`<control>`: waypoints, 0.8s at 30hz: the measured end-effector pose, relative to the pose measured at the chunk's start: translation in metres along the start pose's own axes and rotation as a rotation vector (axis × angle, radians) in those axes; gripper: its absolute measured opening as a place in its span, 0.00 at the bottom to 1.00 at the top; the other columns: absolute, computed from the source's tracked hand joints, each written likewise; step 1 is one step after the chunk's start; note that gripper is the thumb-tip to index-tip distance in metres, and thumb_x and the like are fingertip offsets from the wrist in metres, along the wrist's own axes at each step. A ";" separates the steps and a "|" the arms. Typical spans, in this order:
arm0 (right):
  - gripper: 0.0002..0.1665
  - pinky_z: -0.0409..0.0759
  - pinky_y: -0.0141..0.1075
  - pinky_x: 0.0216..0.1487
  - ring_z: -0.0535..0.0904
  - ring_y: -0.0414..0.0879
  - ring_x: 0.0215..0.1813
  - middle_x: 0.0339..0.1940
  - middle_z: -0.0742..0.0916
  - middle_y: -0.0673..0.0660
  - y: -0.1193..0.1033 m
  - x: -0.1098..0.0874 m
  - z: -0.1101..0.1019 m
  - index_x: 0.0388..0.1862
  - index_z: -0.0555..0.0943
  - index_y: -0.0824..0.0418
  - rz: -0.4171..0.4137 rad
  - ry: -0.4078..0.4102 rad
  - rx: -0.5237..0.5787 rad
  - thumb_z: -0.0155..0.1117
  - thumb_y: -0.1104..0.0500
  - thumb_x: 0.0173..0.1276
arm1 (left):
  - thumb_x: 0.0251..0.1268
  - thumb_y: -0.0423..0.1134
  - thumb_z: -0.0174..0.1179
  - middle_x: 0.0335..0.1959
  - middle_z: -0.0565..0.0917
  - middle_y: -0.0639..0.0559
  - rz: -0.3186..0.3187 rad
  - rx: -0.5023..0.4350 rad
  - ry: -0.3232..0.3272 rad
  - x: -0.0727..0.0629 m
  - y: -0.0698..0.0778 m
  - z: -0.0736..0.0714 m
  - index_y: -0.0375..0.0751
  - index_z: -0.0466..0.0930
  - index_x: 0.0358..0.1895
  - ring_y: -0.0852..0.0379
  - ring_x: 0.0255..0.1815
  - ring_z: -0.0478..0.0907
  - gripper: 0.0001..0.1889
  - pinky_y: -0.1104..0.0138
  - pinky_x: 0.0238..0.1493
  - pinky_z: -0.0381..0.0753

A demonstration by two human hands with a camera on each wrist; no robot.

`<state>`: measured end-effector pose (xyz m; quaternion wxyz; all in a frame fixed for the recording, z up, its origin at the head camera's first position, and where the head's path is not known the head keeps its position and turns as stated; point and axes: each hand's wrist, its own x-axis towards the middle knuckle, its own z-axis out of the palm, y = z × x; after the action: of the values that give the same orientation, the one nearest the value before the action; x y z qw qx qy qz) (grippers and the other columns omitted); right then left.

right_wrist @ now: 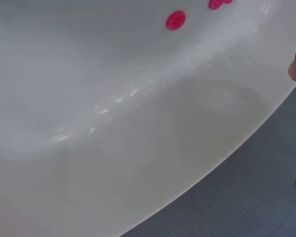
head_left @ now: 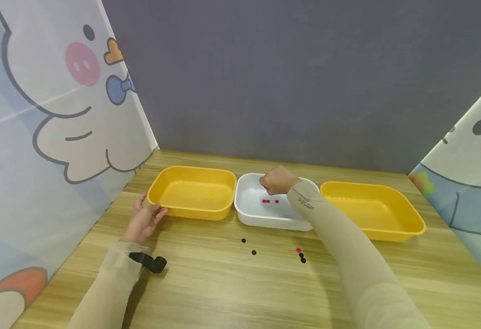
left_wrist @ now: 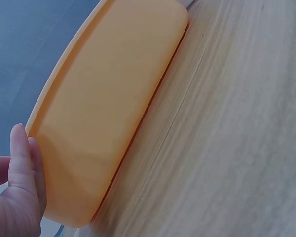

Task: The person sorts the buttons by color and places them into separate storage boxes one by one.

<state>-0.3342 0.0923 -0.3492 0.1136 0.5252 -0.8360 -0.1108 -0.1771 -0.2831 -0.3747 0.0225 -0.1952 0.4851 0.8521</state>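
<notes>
Buttons [head_left: 277,201] dot white tray [head_left: 265,221] and yellow tray [head_left: 195,213]; left fingers [left_wrist: 19,168] grip the latter, right fingers [head_left: 269,179] pinch pink button [head_left: 266,188].

The white tray [right_wrist: 138,123] and yellow trays [head_left: 195,213] look like smooth, glossy plastic; the pink buttons [right_wrist: 176,20], plastic too; the table [head_left: 207,283], smooth wood grain; the grey backdrop [head_left: 285,82], matt.

A wood-grain counter [head_left: 207,288] fills a booth-like set, enclosed by a plain grey backdrop [head_left: 265,82] at the rear, a cartoon-print left panel [head_left: 59,137] and a cartoon-print right panel [head_left: 470,192]; whether it stands in a home or workplace is unclear.
</notes>
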 end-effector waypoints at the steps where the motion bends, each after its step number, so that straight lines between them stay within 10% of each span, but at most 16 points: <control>1: 0.06 0.78 0.35 0.24 0.73 0.42 0.19 0.17 0.79 0.47 0.000 -0.001 -0.001 0.22 0.77 0.56 0.007 -0.010 0.009 0.65 0.64 0.50 | 0.73 0.23 0.39 0.47 0.66 0.45 0.001 0.001 -0.003 0.000 0.000 0.001 0.61 0.26 0.75 0.61 0.25 0.77 0.42 0.77 0.34 0.83; 10: 0.04 0.78 0.35 0.27 0.72 0.42 0.20 0.19 0.81 0.49 -0.012 -0.002 -0.022 0.26 0.79 0.58 0.081 -0.111 0.049 0.67 0.61 0.55 | 0.72 0.22 0.43 0.46 0.66 0.46 0.038 -0.035 -0.019 0.008 -0.006 -0.006 0.61 0.31 0.74 0.60 0.26 0.77 0.41 0.76 0.35 0.83; 24: 0.03 0.75 0.32 0.22 0.74 0.40 0.19 0.22 0.85 0.48 -0.031 -0.032 -0.044 0.29 0.83 0.57 0.031 0.011 0.071 0.68 0.59 0.55 | 0.73 0.23 0.39 0.47 0.63 0.47 -0.028 -0.039 -0.035 0.004 0.000 -0.003 0.65 0.27 0.75 0.59 0.26 0.77 0.43 0.76 0.36 0.83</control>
<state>-0.2811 0.1049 -0.3188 0.1013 0.5167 -0.8467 -0.0763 -0.1796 -0.2859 -0.3777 0.0391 -0.1875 0.4652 0.8642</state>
